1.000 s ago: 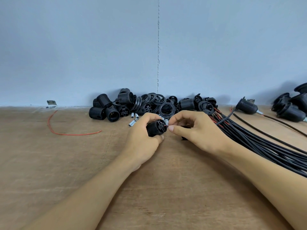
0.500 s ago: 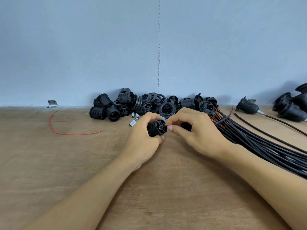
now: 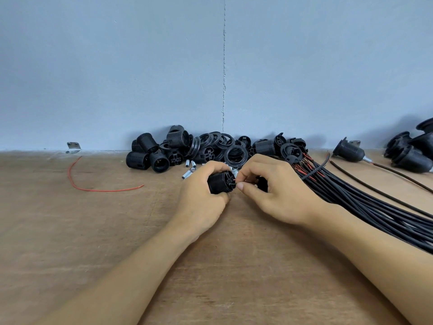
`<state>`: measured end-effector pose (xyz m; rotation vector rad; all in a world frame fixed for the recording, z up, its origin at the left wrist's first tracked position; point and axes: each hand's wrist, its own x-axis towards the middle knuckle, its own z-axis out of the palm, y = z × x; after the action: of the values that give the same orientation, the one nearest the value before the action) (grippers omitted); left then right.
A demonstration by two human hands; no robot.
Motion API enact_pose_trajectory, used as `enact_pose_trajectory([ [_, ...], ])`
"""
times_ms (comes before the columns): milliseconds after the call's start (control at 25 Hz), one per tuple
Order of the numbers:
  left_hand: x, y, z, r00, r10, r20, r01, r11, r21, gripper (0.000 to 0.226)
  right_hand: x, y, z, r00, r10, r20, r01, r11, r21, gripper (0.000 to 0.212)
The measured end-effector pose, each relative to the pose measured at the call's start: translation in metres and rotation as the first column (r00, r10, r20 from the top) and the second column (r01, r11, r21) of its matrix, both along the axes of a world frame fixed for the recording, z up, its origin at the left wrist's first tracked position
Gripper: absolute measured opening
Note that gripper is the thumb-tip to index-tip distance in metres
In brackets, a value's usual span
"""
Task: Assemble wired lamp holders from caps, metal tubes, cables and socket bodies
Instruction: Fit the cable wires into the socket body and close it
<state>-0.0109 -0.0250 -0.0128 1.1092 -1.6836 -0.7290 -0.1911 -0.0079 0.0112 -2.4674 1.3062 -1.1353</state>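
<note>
Looking down on a worn brown wooden tabletop (image 3: 105, 242), grain and scuffs all over, butted up against a plain pale blue-grey wall (image 3: 105, 66) with a thin vertical seam (image 3: 224, 78) down the middle. Gripping a ribbed black socket body (image 3: 219, 182) in the left hand (image 3: 201, 200), fingers (image 3: 214, 165) curled over the top, right at centre just above the wood. Pinching thin wire ends (image 3: 235, 182) at the socket's end face with the right hand (image 3: 281, 195), thumb and forefinger pressed tip to tip; something black tucked under the other curled fingers, too hidden to name. Behind the hands, against the wall: a heap (image 3: 187, 148) of black socket bodies and rings, with a few short metal tubes (image 3: 186, 175) lying just in front. Off to the right, a thick bundle of black cables (image 3: 375, 207) fanning across the tabletop, red cores showing at the ends nearest the heap. Further right, wired lamp holders (image 3: 349, 152) lying on their sides near the wall. Over on the left, a loose red wire (image 3: 98, 190) curling on the wood, and a small metal bracket (image 3: 73, 146) at the foot of the wall.
</note>
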Motion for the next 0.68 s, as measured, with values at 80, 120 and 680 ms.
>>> enact_pose_trajectory([
  [80, -0.0004, 0.0007, 0.0013, 0.997, 0.036, 0.065, -0.033, 0.998, -0.055, 0.049, -0.0004, -0.0002, -0.0005, 0.999, 0.006, -0.038, -0.007, 1.000, -0.018, 0.009],
  [120, -0.0007, 0.0011, 0.0020, 0.994, 0.054, 0.100, -0.046, 0.995, -0.084, 0.049, -0.0008, -0.0005, -0.0007, 0.999, 0.006, -0.054, -0.007, 1.000, -0.027, 0.008],
  [680, -0.0011, 0.0048, 0.0028, 0.976, 0.095, 0.194, -0.067, 0.987, -0.145, 0.046, 0.0018, 0.0034, -0.0015, 0.980, -0.041, -0.197, 0.026, 0.997, -0.075, 0.002],
])
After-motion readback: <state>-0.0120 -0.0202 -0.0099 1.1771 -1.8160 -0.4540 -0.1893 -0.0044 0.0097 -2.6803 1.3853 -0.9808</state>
